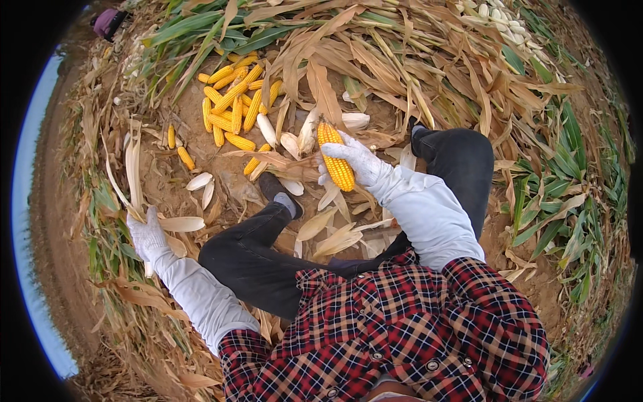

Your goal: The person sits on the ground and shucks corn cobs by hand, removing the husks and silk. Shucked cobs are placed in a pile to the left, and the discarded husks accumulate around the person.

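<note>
My right hand (pixel 356 161), in a white knit glove, is closed round a husked ear of corn (pixel 339 171). The yellow kernels are bare, and the ear is held up above the ground in front of my knees. Out to the left, my gloved left hand (pixel 146 236) grips dry pale corn husks (pixel 133 175), whose long strips stick up past the fingers. Ahead of me a pile of yellow corn ears (pixel 234 97) lies on the soil. Two small ears (pixel 185 158) rest apart to its left.
Loose husks (pixel 335 239) are scattered between my bent legs (pixel 251 251). A broad heap of dry stalks and leaves (pixel 388 60) spreads across the far side. Green corn leaves (pixel 559 194) lie at the right. Pale unhusked ears (pixel 502 20) sit at the far right.
</note>
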